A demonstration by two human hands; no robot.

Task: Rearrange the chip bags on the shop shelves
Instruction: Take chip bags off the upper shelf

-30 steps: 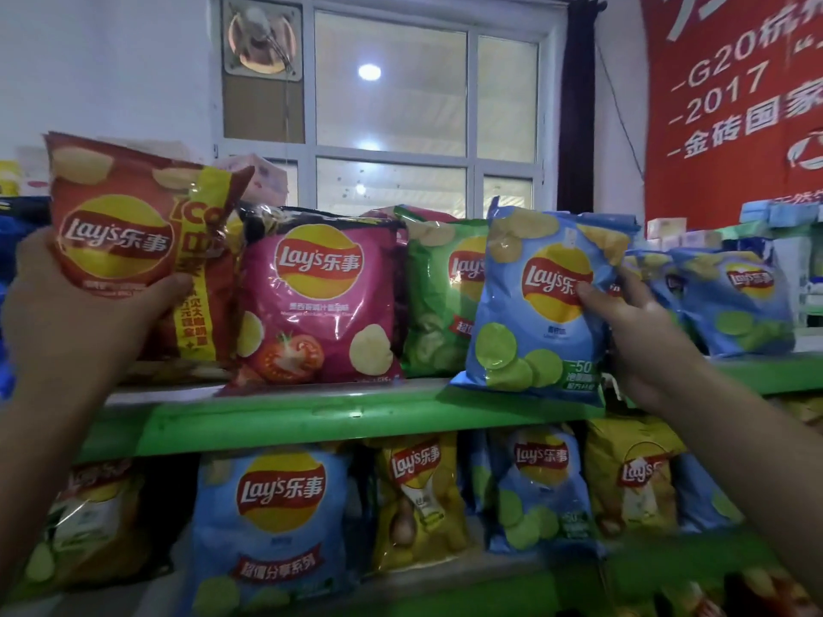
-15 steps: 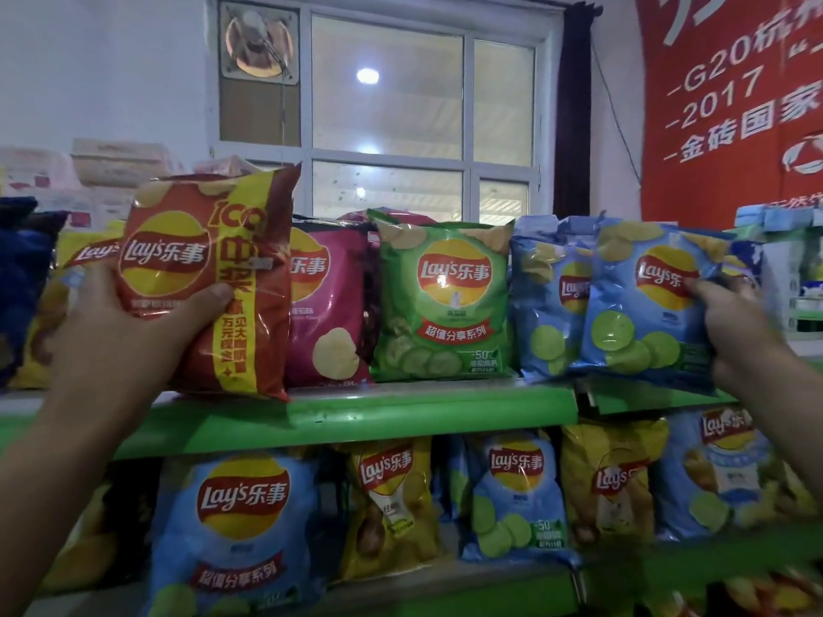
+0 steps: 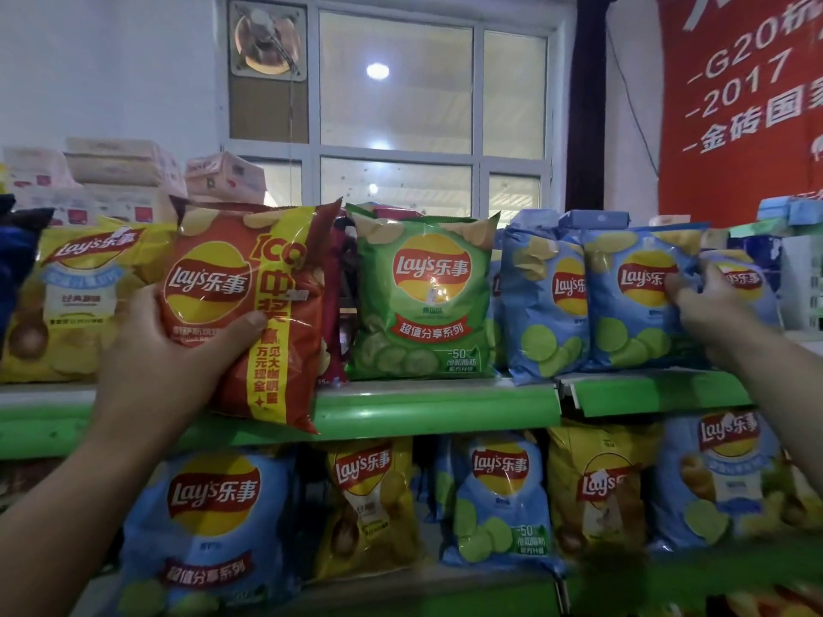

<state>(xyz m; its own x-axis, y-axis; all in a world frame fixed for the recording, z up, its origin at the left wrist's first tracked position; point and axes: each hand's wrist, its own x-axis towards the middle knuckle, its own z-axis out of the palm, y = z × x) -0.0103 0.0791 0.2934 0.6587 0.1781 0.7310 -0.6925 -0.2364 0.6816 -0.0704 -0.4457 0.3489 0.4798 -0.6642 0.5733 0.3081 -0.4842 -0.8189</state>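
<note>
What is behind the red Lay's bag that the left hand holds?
Behind the red Lay's bag, a magenta bag's edge shows beside the green bag. The rest of it is covered.

Counting on the top shelf [image 3: 436, 407]: one yellow bag [image 3: 75, 300], one red-orange bag [image 3: 249, 313], one magenta bag [image 3: 336, 305] showing only as an edge, one green bag [image 3: 423, 300], at least three light-blue bags [image 3: 543, 300], the rightmost partly hidden. One dark-blue bag [image 3: 18, 260] is cutting off at the far left.

Lower shelf [image 3: 445, 594] is showing three blue bags [image 3: 205, 523] and two yellow bags [image 3: 369, 501] clearly, with slivers of more behind.

Two hands are showing: left hand [image 3: 165, 349], right hand [image 3: 712, 309]. One window [image 3: 396, 104], one fan [image 3: 267, 40], one red banner [image 3: 739, 104].
</note>
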